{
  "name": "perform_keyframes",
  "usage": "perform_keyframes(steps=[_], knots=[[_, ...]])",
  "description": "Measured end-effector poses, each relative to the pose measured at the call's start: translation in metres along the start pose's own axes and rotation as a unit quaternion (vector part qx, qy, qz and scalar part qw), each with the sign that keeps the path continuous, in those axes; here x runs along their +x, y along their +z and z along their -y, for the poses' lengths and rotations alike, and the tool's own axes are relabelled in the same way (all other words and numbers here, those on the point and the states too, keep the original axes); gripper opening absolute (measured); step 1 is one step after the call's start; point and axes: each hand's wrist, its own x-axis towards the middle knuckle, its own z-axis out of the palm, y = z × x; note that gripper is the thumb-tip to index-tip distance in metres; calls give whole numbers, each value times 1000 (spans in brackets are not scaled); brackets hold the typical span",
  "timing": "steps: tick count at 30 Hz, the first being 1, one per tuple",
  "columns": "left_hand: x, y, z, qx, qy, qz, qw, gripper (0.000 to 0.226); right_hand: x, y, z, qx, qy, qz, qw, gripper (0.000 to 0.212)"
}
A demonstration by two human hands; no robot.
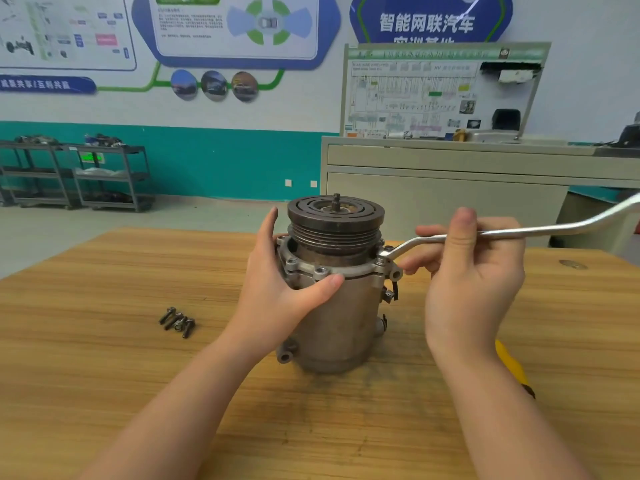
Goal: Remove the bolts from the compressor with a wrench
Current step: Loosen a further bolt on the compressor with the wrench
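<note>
Well into the job, judging by the layout. Compressor (334, 289) upright on the wooden table (104, 341), pulley end up. Left hand (277, 285) wrapped round its body just below the flange, thumb curled across the front, the other fingers reaching up behind the pulley. Right hand (474, 271) pinching the wrench (502, 232) mid-shaft between thumb and forefinger, the lower fingers loosely curled beneath and seemingly clear of the tool. Ring end of the wrench seated on a bolt (381, 259) at the flange, just beyond the right fingertips.

Done so far: a small heap of loose bolts (177, 322) lying well left of the left hand, count unclear, perhaps four or five. Two flange holes just above the left thumb standing empty. Left to do: the bolt under the wrench, plus at least one more head visible just behind it; far side of the flange hidden, so the remaining count cannot be told.

No brand or marking legible on compressor or wrench. Far beyond the fingers, a blue wall sign (429, 19) reading 智能网联汽车, its lower line cut off. Lower left banner too blurred to read with confidence. Small print on the wiring chart board (440, 95) unreadable.

A yellow-handled tool (512, 368) partly hidden under the right wrist.
</note>
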Motion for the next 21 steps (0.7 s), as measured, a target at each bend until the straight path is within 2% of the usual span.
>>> perform_keyframes(steps=[2,5,7,8,10,12,14,17,19,21], knots=[[0,0,0,0,2,-1,1000,126,-5,0,0,-33,-87,48,995,13],[0,1,1,0,7,-1,1000,125,-17,2,-2,-93,-220,126,963,21],[0,1,1,1,10,-2,1000,124,-24,7,-2,-84,-226,107,965,20],[0,1,1,1,10,-2,1000,124,-25,10,0,-59,-191,66,978,16],[0,1,1,1,7,-1,1000,124,-22,14,0,5,-60,-51,997,15],[0,1,0,-3,3,0,1000,125,-10,10,-4,75,102,-120,985,19],[0,1,0,-5,-1,2,1000,126,6,4,-11,157,232,-117,953,22],[0,1,0,-4,-1,4,1000,126,25,0,-17,265,353,-69,895,23],[0,1,0,-4,0,2,1000,126,30,-3,-17,331,372,-49,866,24],[1,1,0,-3,0,2,1000,126,30,-5,-14,322,334,-41,885,22]])
